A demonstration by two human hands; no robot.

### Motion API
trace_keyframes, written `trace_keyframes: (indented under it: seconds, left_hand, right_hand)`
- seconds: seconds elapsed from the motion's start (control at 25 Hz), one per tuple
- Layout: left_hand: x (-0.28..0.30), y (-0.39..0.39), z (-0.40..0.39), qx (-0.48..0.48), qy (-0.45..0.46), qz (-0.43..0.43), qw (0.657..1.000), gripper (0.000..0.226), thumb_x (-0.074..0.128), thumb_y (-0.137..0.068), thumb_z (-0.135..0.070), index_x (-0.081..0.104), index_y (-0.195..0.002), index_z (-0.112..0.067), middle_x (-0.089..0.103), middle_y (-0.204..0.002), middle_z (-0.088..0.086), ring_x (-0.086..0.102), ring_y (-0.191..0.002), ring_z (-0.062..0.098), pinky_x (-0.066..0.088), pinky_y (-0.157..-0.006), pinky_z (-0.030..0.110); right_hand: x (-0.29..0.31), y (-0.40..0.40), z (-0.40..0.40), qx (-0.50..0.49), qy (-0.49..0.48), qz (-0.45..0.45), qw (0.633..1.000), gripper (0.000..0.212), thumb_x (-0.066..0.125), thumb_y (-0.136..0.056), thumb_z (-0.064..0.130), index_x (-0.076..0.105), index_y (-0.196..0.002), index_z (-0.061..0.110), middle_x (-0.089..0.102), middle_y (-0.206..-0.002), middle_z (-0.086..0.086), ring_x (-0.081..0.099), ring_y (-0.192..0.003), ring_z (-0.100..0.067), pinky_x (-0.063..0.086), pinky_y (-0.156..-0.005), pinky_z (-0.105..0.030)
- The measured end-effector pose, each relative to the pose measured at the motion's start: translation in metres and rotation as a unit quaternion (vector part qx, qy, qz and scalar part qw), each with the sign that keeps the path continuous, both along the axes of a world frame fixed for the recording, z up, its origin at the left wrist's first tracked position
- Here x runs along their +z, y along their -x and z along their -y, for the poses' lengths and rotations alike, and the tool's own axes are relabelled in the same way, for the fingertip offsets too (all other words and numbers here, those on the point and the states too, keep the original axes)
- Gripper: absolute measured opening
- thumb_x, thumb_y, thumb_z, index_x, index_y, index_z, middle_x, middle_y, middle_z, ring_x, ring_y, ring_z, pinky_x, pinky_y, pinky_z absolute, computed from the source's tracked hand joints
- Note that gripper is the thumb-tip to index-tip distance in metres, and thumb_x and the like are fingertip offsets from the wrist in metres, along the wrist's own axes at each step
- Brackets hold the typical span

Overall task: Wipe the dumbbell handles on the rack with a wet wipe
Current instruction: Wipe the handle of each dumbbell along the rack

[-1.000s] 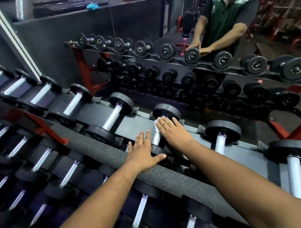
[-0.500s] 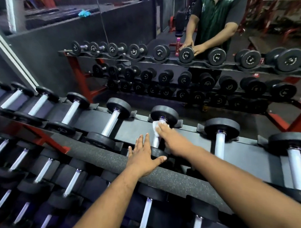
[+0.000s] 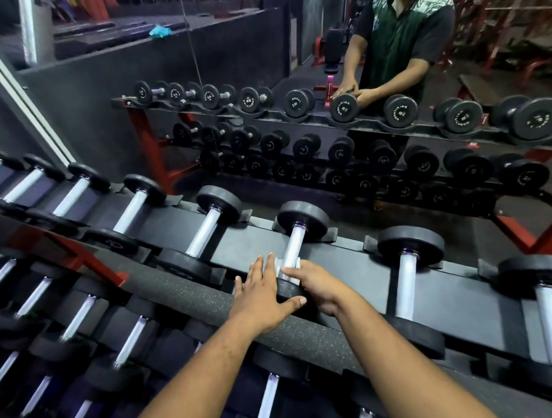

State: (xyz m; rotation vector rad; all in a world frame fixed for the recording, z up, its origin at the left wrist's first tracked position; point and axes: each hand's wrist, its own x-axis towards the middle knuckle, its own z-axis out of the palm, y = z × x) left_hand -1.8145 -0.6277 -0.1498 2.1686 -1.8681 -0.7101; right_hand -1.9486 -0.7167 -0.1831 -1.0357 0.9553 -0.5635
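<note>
At the near edge of the dumbbell rack [image 3: 338, 270], my left hand [image 3: 260, 297] lies flat with fingers spread, holding nothing, across the speckled black foam rail [image 3: 184, 294] and the near black rubber head [image 3: 289, 292] of one dumbbell, steadying it. Just beyond, my right hand [image 3: 317, 287] grips the white wet wipe [image 3: 285, 267], wrapped round the low end of that dumbbell's shiny steel handle [image 3: 294, 244]. Wiping of this handle is in hand, I judge; the next move calls for sliding the wipe up toward the far head [image 3: 302, 219], then shifting to the neighbouring handle [image 3: 406, 285] on the right. Farther off, a mirror [image 3: 242, 67] shows a person in a dark shirt [image 3: 403, 35] at the rack.
</note>
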Motion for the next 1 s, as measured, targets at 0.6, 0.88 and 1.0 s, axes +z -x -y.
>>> trace_keyframes:
  seconds: [0.6, 0.88, 1.0]
  left_hand:
    - [-0.002, 0.0, 0.0, -0.007, 0.006, 0.009, 1.0, 0.114, 0.053, -0.087, -0.075, -0.023, -0.157, -0.026, -0.021, -0.167, 0.003, -0.017, -0.155, 0.018, -0.008, -0.125, 0.05]
    - [-0.004, 0.001, 0.001, -0.001, 0.011, 0.017, 1.0, 0.115, 0.052, -0.085, -0.077, -0.022, -0.157, -0.025, -0.02, -0.168, 0.003, -0.016, -0.155, 0.019, -0.006, -0.125, 0.052]
    - [-0.002, 0.003, -0.002, 0.003, 0.013, 0.01, 1.0, 0.115, 0.053, -0.085, -0.077, -0.02, -0.158, -0.026, -0.019, -0.168, 0.005, -0.013, -0.156, 0.02, -0.006, -0.125, 0.052]
  right_hand:
    - [0.024, 0.005, 0.016, -0.147, 0.328, -0.251, 0.899, 0.037, 0.044, -0.095, 0.009, 0.065, -0.122, 0.025, 0.068, -0.085, -0.004, 0.055, -0.07, -0.018, 0.045, -0.063, -0.032]
    - [0.021, 0.02, 0.015, 0.309, 0.595, -0.422, 0.61, 0.06, 0.051, -0.096, 0.002, 0.037, -0.153, 0.016, 0.03, -0.162, -0.003, 0.021, -0.151, -0.019, 0.04, -0.113, -0.042]
    - [0.031, 0.038, 0.007, 0.343, 0.519, -0.417, 0.662, 0.048, 0.054, -0.096, 0.019, 0.053, -0.143, 0.025, 0.044, -0.155, 0.003, 0.038, -0.144, -0.016, 0.038, -0.113, -0.036]
